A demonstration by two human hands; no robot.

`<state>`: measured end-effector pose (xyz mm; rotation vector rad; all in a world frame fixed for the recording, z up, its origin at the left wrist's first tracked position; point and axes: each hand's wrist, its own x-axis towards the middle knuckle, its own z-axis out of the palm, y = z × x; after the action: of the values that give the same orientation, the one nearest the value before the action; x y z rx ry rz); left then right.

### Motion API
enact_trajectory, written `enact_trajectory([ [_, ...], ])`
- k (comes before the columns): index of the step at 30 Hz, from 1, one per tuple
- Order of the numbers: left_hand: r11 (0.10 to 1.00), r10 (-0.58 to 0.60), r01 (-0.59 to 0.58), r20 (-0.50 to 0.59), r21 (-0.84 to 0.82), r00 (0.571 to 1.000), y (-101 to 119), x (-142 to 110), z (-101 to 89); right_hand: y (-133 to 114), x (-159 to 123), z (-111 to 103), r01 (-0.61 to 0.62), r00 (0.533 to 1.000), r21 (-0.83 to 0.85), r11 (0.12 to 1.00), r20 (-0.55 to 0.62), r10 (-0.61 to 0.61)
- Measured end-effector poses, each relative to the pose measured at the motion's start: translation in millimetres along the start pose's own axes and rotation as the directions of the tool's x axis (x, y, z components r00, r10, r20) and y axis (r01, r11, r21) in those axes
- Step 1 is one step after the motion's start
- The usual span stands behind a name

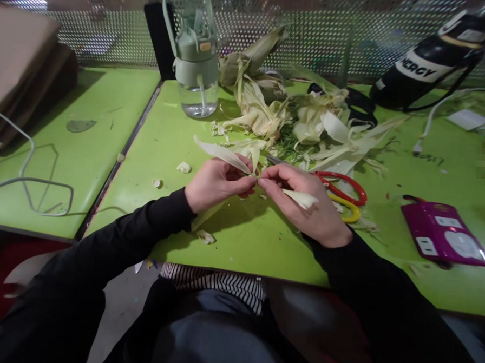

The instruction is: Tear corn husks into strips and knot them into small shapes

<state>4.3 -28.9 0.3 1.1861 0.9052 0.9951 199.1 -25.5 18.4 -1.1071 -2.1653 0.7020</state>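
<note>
My left hand [222, 183] is closed on pale corn husk strips [223, 154], which fan out above and below the fingers. Close beside it, my right hand [306, 204] pinches at the same spot, with a narrow piece of husk [300, 198] lying across its fingers. The fingertips of both hands almost meet, so the exact point of grip is partly hidden. Scissors with red and yellow handles [348, 190] lie just behind my right hand. Beyond both hands spreads a heap of corn husks [266, 109] with green shreds among them.
A green water bottle [197, 65] stands at the back, by a perforated screen [111, 39]. A black bottle [431, 61] leans at the back right. On the right lies a purple power strip [447, 234]. Cardboard [21, 56] and a white cable [32, 154] are at left.
</note>
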Motion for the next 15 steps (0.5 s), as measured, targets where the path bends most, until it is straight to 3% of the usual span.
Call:
enact_trajectory([
  [6, 0.998, 0.04, -0.04, 0.007, 0.05, 0.999, 5, -2, -0.7, -1, 0, -1, 0.081, 0.996, -0.02, 0.997, 0.048, -0.08],
  [10, 1.0, 0.0, 0.0, -0.013, 0.031, 1.0, 9, -1, -3.3, 3, 3, -2, 0.002, 0.999, 0.047, 0.999, 0.045, -0.004],
  [13, 0.995, -0.091, 0.09, -0.023, -0.042, 0.996, 10, 0, -2.8, 8, 8, -8, -0.059, 0.985, 0.177, 0.982, -0.15, 0.087],
  [15, 0.984, -0.147, 0.145, -0.011, -0.099, 0.989, 8, 0, -0.3, 10, 9, -13, 0.057, 0.914, 0.182, 0.982, -0.406, 0.022],
])
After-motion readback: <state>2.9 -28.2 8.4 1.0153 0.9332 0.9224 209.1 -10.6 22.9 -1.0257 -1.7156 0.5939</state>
